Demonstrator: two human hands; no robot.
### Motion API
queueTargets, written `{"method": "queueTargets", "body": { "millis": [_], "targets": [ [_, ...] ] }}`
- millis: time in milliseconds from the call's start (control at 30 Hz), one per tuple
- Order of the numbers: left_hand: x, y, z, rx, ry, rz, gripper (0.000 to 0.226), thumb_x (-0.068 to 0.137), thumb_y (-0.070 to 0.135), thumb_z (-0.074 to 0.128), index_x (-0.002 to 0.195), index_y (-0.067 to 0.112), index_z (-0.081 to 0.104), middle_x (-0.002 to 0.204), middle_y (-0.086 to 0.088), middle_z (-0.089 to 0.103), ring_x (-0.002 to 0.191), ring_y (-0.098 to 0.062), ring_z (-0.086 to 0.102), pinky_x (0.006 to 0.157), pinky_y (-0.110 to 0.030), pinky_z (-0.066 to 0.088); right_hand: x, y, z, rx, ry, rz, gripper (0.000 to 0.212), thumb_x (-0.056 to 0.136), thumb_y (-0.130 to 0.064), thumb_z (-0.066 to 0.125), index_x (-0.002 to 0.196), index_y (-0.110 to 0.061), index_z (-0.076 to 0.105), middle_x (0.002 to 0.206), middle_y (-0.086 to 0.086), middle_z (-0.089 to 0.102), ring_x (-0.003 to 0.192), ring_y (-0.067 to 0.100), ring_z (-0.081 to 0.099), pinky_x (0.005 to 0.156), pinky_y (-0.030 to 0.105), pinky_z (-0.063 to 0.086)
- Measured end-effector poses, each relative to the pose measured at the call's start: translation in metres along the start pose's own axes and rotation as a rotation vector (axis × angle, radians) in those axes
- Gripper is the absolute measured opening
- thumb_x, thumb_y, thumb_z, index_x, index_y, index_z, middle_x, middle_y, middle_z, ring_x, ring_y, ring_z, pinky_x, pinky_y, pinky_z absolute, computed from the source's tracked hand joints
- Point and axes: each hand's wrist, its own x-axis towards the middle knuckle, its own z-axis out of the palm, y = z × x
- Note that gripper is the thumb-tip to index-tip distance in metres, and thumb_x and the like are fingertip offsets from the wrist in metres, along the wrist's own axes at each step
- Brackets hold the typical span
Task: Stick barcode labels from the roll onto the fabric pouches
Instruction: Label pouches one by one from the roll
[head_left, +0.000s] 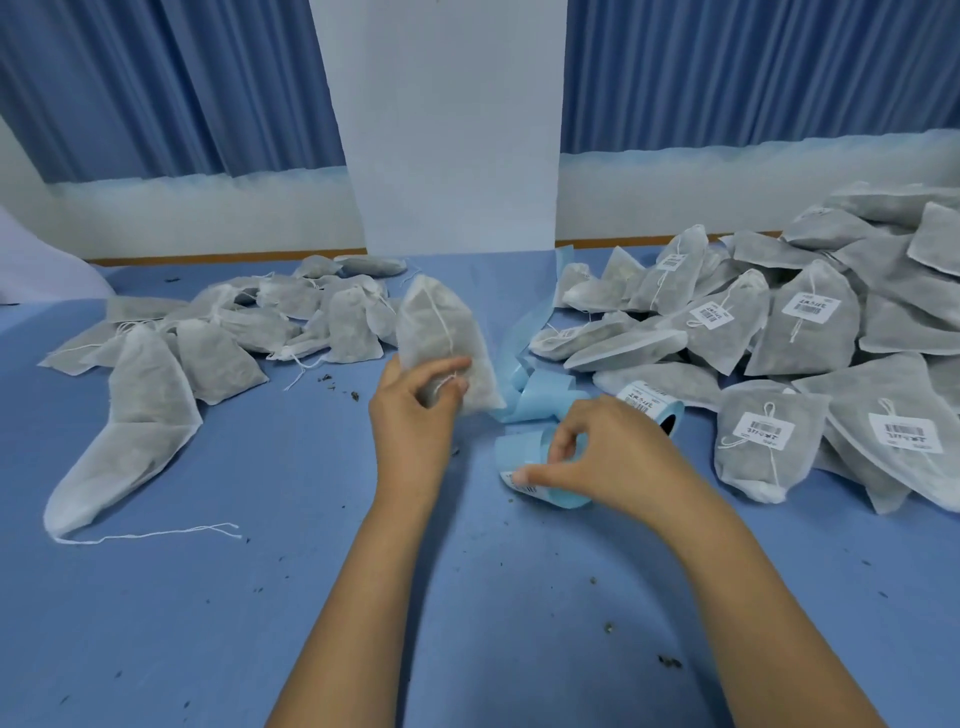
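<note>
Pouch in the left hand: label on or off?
Off, on the side shown: the pouch in the left hand shows bare fabric; the right hand pinches a label at the liner. Back hidden.

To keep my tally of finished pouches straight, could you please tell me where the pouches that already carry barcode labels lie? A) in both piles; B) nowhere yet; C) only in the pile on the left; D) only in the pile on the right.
D: white barcode labels show on several pouches in the right pile, while the left pile shows only bare fabric.
</note>
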Motion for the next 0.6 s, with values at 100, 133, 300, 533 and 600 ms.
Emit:
{"method": "queueTargets", "body": {
  "millis": [100, 133, 300, 533, 600],
  "targets": [
    [0.000, 0.002, -0.001, 0.015, 0.133, 0.081, 0.025, 0.082, -0.001, 0.070, 0.080, 0.023, 0.071, 0.099, -0.010, 0.057, 0.069, 0.006, 0.052, 0.068, -0.005, 0.038, 0.000, -0.005, 0.008, -0.213, -0.110, -0.129, 0.027, 0.070, -0.047, 0.076, 0.065, -0.025, 0.060, 0.078, -0.009, 0.058, 0.084, 0.010, 0.047, 0.069, 0.026, 0.033],
    [-0.001, 0.002, 0.000, 0.018, 0.143, 0.110, 0.027, 0.081, -0.003, 0.070, 0.076, 0.023, 0.069, 0.095, -0.008, 0.055, 0.066, 0.005, 0.050, 0.066, -0.005, 0.038, 0.001, -0.007, 0.010, -0.187, -0.115, -0.162, 0.023, 0.076, -0.042, 0.073, 0.068, -0.024, 0.060, 0.081, -0.008, 0.058, 0.087, 0.013, 0.046, 0.072, 0.025, 0.029],
    [-0.007, 0.003, 0.008, 0.000, -0.012, 0.328, 0.027, 0.078, -0.003, 0.071, 0.075, 0.024, 0.069, 0.095, 0.006, 0.046, 0.078, 0.002, 0.050, 0.068, -0.009, 0.041, 0.004, -0.006, 0.005, 0.354, 0.035, -0.032, 0.017, 0.087, -0.022, 0.067, 0.071, -0.023, 0.062, 0.066, -0.009, 0.056, 0.064, 0.004, 0.049, 0.056, 0.013, 0.035],
    [-0.010, -0.003, 0.010, 0.057, -0.240, 0.557, 0.019, 0.082, 0.015, 0.074, 0.100, 0.012, 0.075, 0.113, 0.014, 0.043, 0.108, 0.009, 0.048, 0.088, -0.005, 0.040, 0.001, -0.013, 0.000, 0.867, 0.276, 0.071, 0.010, 0.086, -0.019, 0.069, 0.079, -0.016, 0.075, 0.075, -0.008, 0.073, 0.070, -0.001, 0.064, 0.064, 0.006, 0.042],
    [-0.009, -0.005, 0.009, 0.079, -0.256, 0.584, 0.028, 0.079, 0.019, 0.078, 0.106, 0.013, 0.073, 0.116, 0.015, 0.041, 0.111, 0.008, 0.047, 0.092, -0.007, 0.040, 0.001, -0.013, -0.002, 0.985, 0.250, 0.100, 0.009, 0.086, -0.017, 0.068, 0.081, -0.016, 0.075, 0.075, -0.004, 0.074, 0.071, 0.003, 0.067, 0.066, 0.009, 0.047]
  ]
}}
